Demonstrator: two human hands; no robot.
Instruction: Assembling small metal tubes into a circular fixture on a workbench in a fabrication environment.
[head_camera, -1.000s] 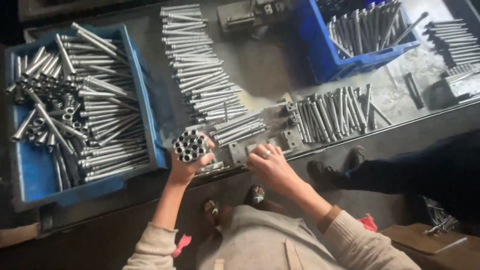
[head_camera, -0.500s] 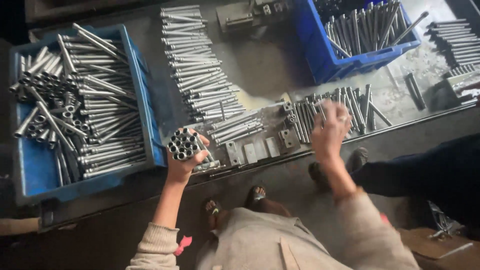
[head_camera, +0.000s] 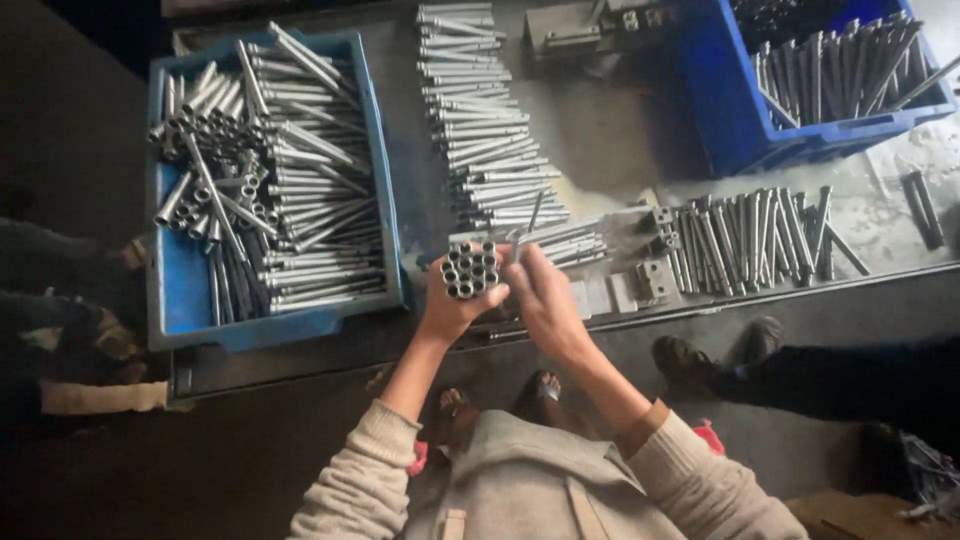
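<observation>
Just right of the blue crate (head_camera: 380, 180), the left hand (head_camera: 450, 305) grips a tube bundle (head_camera: 470, 268) upright, so the right hand (head_camera: 545, 295), apparently pinching a thin rod (head_camera: 527, 228), should feed it straight down.

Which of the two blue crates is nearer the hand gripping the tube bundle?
The blue crate on the left, loosely heaped with tubes, beside the left hand; the other sits far right.

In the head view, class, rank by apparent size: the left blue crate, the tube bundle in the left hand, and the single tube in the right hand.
1. Left blue crate, by far the largest.
2. Tube bundle, gripped by the left hand.
3. Single tube, pinched by the right hand; the thinnest.
</observation>
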